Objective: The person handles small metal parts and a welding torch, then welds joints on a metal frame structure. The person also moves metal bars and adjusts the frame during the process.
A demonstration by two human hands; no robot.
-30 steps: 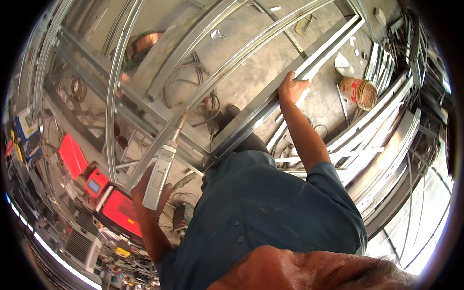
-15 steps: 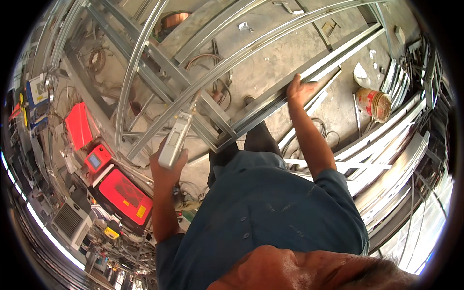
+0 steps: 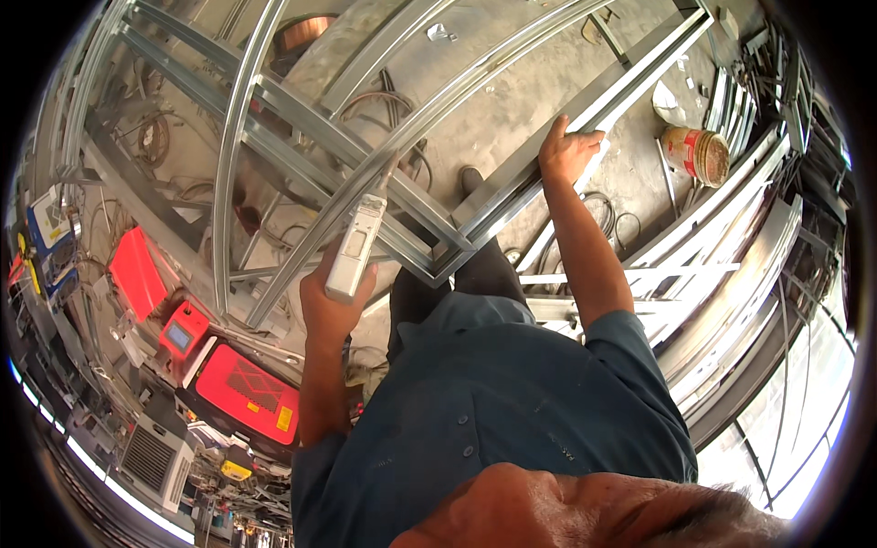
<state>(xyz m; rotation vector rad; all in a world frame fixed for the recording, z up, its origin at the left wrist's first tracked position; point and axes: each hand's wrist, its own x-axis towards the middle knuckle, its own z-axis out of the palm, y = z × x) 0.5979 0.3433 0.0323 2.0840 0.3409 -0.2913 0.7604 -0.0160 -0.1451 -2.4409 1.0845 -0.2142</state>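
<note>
My left hand point(image 3: 331, 306) is closed around a long, grey, box-shaped welding gun point(image 3: 356, 245) with a slim nozzle. The nozzle points away from me, over the galvanised metal frame point(image 3: 519, 201), close to where its bars cross; whether it touches them I cannot tell. My right hand point(image 3: 568, 157) rests on the frame's right-hand channel bar, thumb up and fingers spread, not wrapped round it. One corner of the frame point(image 3: 437, 270) lies close to my legs.
At left stand a red machine with a small screen point(image 3: 184, 331) and a red-topped case point(image 3: 247, 391). A dirty bucket point(image 3: 696, 155) lies tipped at right, near stacked metal profiles point(image 3: 713, 265). Cables point(image 3: 376, 102) and a copper-coloured coil point(image 3: 306, 32) are on the floor beyond the frame.
The view has shifted slightly. My left hand and the welding gun appear a little farther right. My right hand stays on the bar, its fingers somewhat more bent.
</note>
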